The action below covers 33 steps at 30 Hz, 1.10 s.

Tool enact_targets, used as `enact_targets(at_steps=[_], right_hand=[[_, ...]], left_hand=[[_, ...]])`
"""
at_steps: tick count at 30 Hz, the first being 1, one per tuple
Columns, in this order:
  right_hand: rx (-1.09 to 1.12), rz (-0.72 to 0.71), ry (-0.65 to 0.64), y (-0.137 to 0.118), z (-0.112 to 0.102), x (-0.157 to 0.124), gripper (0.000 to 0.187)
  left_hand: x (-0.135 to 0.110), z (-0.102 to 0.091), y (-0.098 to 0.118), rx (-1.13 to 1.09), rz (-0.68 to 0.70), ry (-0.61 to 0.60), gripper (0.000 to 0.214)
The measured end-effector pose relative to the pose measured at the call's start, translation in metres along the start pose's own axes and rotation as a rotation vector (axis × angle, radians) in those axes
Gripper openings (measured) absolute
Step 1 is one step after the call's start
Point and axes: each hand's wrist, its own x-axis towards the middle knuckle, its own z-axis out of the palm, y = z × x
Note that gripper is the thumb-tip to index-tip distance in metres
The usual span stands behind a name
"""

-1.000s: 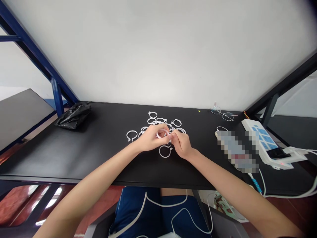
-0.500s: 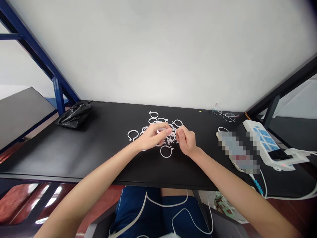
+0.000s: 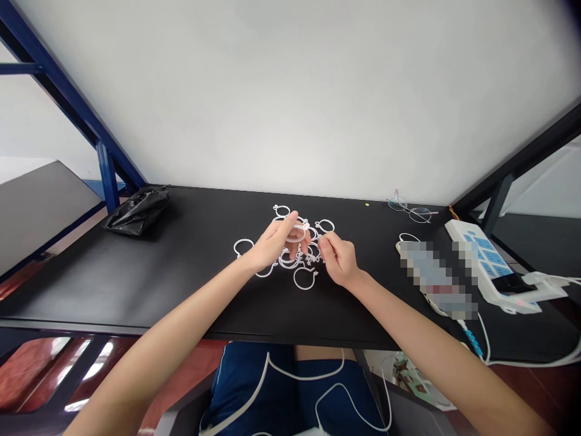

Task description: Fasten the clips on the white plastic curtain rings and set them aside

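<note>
In the head view, several white plastic rings (image 3: 304, 278), each with small knobs at its ends like shower curtain rings, lie loosely heaped on the black desk. My left hand (image 3: 272, 242) is over the heap and grips one white curtain ring (image 3: 296, 240) between thumb and fingers, its loop in front of the palm. Just to the right, my right hand (image 3: 339, 259) is closed, thumb against curled fingers, beside the heap's right edge. What it pinches, if anything, is hidden. Single rings lie behind and to the left of the hands.
A crumpled black plastic bag (image 3: 138, 212) sits at the desk's back left. Eyeglasses (image 3: 413, 210) lie back right, with a blurred phone (image 3: 436, 278) and a white power strip (image 3: 488, 260) nearer. Cables trail off the right side and across the lap. A wall rises behind the desk.
My left hand has turned, its thumb now raised and the ring's loop showing more fully. My right hand has shifted only slightly, still closed.
</note>
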Motion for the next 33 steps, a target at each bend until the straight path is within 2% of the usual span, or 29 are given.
enact_targets(at_steps=[2, 6, 8, 10, 12, 14, 16, 21, 24, 28, 33], right_hand=[[-0.007, -0.017, -0.018, 0.000, 0.000, 0.000, 0.023], [-0.008, -0.032, -0.045, 0.001, 0.000, 0.001, 0.021], [-0.001, -0.024, -0.048, 0.000, 0.000, 0.001, 0.022], [0.006, -0.018, -0.054, 0.000, 0.000, 0.001, 0.022], [0.013, -0.015, -0.062, 0.000, 0.000, 0.001, 0.023], [0.021, -0.017, -0.066, 0.000, 0.001, 0.001, 0.024], [0.028, -0.023, -0.077, -0.001, 0.001, 0.001, 0.023], [0.061, -0.012, -0.141, -0.002, 0.000, 0.000, 0.023], [0.055, 0.006, -0.148, -0.001, 0.000, 0.000, 0.024], [0.074, 0.028, -0.151, 0.000, 0.000, 0.000, 0.023], [0.111, 0.063, -0.172, 0.000, 0.001, 0.001, 0.023]], left_hand=[[0.003, 0.000, -0.001, -0.019, -0.042, 0.057, 0.057], [0.008, -0.004, -0.002, -0.035, -0.067, 0.259, 0.047], [0.008, -0.009, -0.001, 0.068, -0.045, 0.322, 0.046], [0.006, -0.017, 0.001, 0.402, -0.013, 0.397, 0.044], [0.003, -0.027, 0.003, 0.942, -0.031, 0.498, 0.040], [0.001, -0.039, 0.003, 1.352, -0.163, 0.550, 0.039], [-0.001, -0.052, 0.001, 1.506, -0.319, 0.524, 0.041], [-0.002, -0.076, -0.011, 1.599, -0.564, 0.467, 0.047], [-0.003, -0.084, -0.019, 1.607, -0.619, 0.447, 0.046], [-0.005, -0.089, -0.026, 1.661, -0.617, 0.448, 0.041], [-0.006, -0.091, -0.026, 1.699, -0.517, 0.503, 0.046]])
